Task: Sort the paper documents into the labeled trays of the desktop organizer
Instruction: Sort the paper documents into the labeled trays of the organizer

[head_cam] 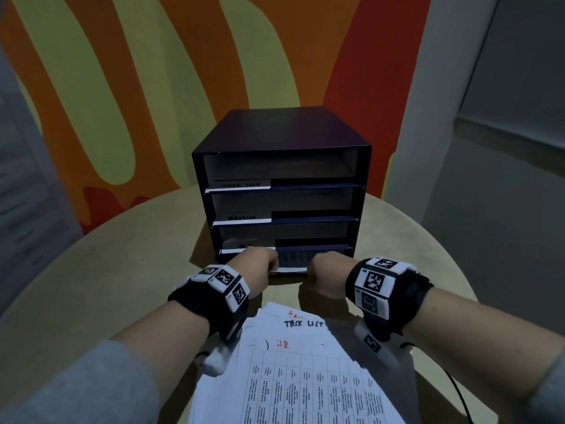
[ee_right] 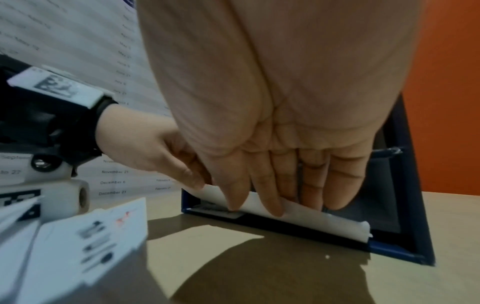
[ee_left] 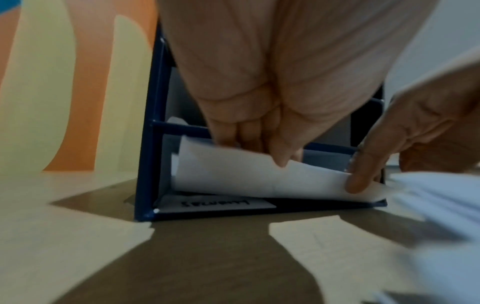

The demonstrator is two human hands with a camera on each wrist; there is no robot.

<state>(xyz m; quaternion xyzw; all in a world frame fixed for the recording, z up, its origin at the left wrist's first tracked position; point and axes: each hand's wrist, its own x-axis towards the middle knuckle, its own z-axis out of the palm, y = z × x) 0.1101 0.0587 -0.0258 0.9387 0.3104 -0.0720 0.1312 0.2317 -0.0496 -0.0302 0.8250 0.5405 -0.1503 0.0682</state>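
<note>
A dark blue desktop organizer [head_cam: 281,133] with several stacked trays stands on the round table; its upper labels read TASK LIST [head_cam: 241,185] and ADMIN [head_cam: 243,217]. A white paper sheet [ee_left: 233,176] lies curled, partly inside the bottom tray, over that tray's label [ee_left: 215,203]. My left hand [head_cam: 256,264] pinches the sheet's left part, thumb in front and fingers behind. My right hand [ee_right: 285,144] presses straight fingers down on the sheet's right part [ee_right: 324,222]. A loose stack of documents [head_cam: 305,377], handwritten TASK LIST and HR on top sheets, lies between my forearms.
The beige table [head_cam: 107,270] reaches left and right of the organizer. An orange and yellow wall [head_cam: 153,87] stands close behind it. A thin black cable [head_cam: 458,390] runs from my right wrist over the table's near right edge.
</note>
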